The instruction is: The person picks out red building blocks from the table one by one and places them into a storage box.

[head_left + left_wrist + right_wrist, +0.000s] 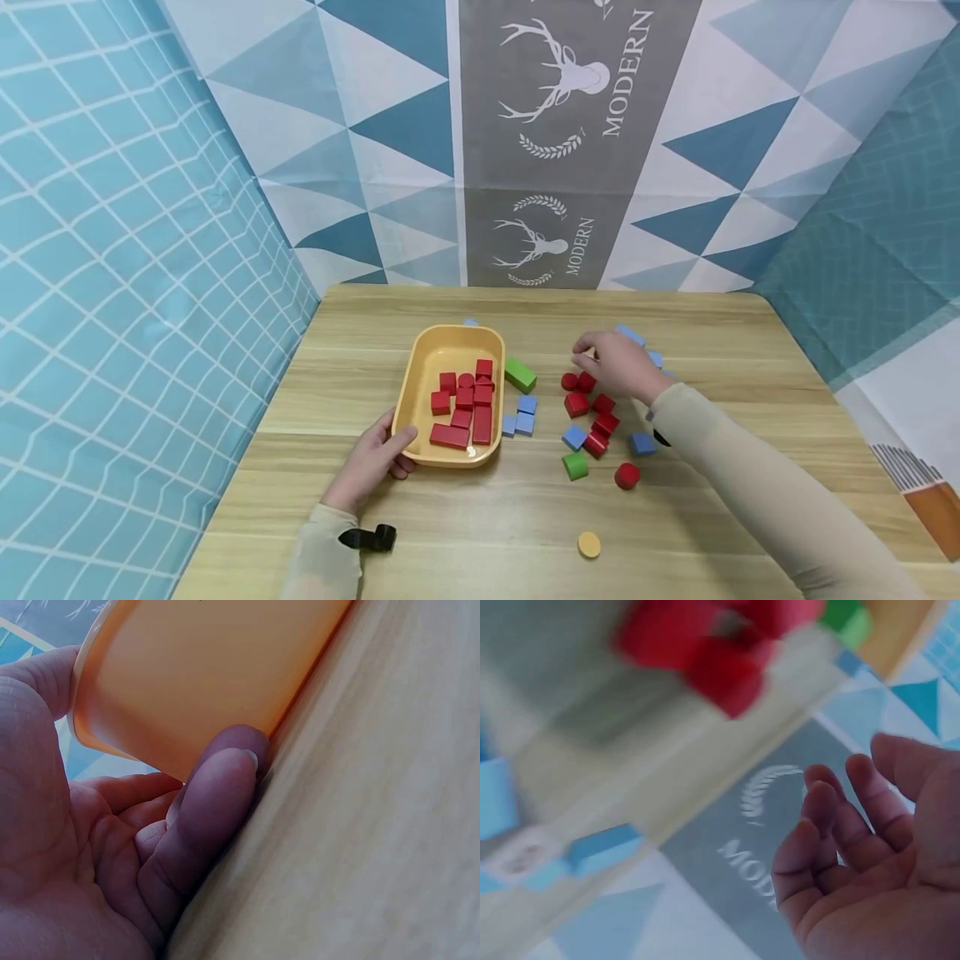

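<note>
My left hand [369,460] holds the near left corner of a yellow-orange tray [402,398], thumb over the rim and fingers against the outside wall. The left wrist view shows those fingers [214,799] under the curved side, low by the wood. Several red blocks [449,436] of different shapes lie in the tray. My right hand [621,364] is above the table beyond a cluster of loose red blocks [576,405]. In the right wrist view its fingers [795,855] are loosely bent, with nothing between them.
Between tray and cluster lie a green block [520,376] and small blue blocks [526,423]. Nearer me are a green half-round block [575,466], a red piece [627,476] and a yellow disc [588,545]. More blue blocks [631,335] lie behind the right hand. Patterned cloth [405,150] stands behind.
</note>
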`<action>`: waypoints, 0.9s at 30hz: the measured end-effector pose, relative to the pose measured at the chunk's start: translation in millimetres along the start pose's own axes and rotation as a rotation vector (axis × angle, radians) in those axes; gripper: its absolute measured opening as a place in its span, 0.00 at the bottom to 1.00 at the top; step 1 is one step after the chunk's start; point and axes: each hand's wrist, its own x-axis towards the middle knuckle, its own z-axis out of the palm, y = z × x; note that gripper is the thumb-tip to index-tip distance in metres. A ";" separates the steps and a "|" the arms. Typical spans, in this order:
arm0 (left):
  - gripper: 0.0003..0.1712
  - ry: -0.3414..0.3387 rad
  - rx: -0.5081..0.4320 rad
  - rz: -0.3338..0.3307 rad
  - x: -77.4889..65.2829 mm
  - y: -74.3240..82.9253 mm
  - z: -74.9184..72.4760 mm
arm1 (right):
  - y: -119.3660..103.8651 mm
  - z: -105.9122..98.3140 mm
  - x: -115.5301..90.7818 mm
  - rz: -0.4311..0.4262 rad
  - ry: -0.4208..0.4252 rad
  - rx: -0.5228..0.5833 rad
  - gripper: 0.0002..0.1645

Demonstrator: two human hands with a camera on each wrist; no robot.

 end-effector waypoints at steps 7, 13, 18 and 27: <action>0.32 0.002 0.009 0.001 -0.5 2.0 -0.5 | 23.7 17.9 -9.2 -0.059 -0.071 -0.112 0.10; 0.33 0.004 -0.003 -0.002 -0.1 1.3 0.3 | 29.4 32.0 -7.7 -0.035 -0.074 -0.154 0.08; 0.33 0.007 -0.006 -0.005 -0.1 0.1 0.7 | 26.0 31.6 -7.3 -0.010 -0.089 -0.134 0.08; 0.33 0.009 -0.003 -0.007 0.4 -0.9 0.4 | -6.0 5.7 -0.1 -0.008 0.069 -0.094 0.06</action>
